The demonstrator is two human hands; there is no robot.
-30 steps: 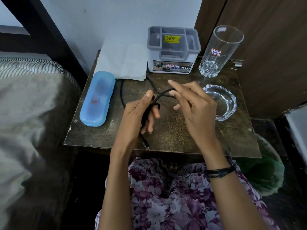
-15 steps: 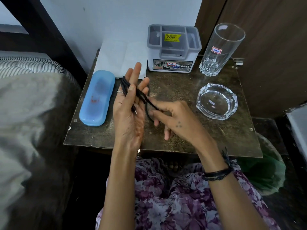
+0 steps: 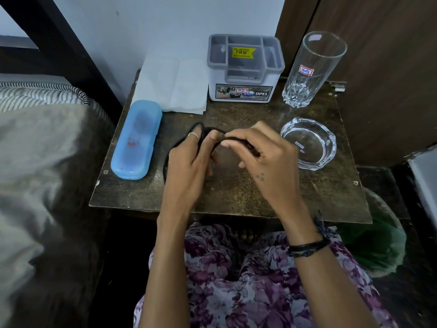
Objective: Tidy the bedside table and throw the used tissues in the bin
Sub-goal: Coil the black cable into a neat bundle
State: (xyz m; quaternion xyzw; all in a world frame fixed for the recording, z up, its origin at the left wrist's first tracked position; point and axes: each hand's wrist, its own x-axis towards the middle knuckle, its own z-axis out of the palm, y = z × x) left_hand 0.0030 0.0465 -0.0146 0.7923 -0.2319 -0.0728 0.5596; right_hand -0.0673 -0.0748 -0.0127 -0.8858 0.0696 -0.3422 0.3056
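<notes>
Over the middle of the dark bedside table (image 3: 236, 192) both hands hold a black cable (image 3: 199, 129) wound into loops. My left hand (image 3: 189, 166), palm down, has the loops around its fingers. My right hand (image 3: 264, 157) pinches a strand of the cable just right of the left fingers. White tissue sheets (image 3: 175, 88) lie flat at the table's back left, against the wall. A bin with a green liner (image 3: 376, 247) stands on the floor below the table's right front corner.
A blue plastic case (image 3: 137, 140) lies along the table's left edge. A grey and white organiser box (image 3: 246, 69) and a tall glass (image 3: 309, 69) stand at the back. A glass ashtray (image 3: 312, 143) sits right of my hands. A bed (image 3: 42, 162) is on the left.
My left hand has turned from palm up to palm down and moved right with the coiled cable. My right hand has risen and now pinches the cable beside the left fingers.
</notes>
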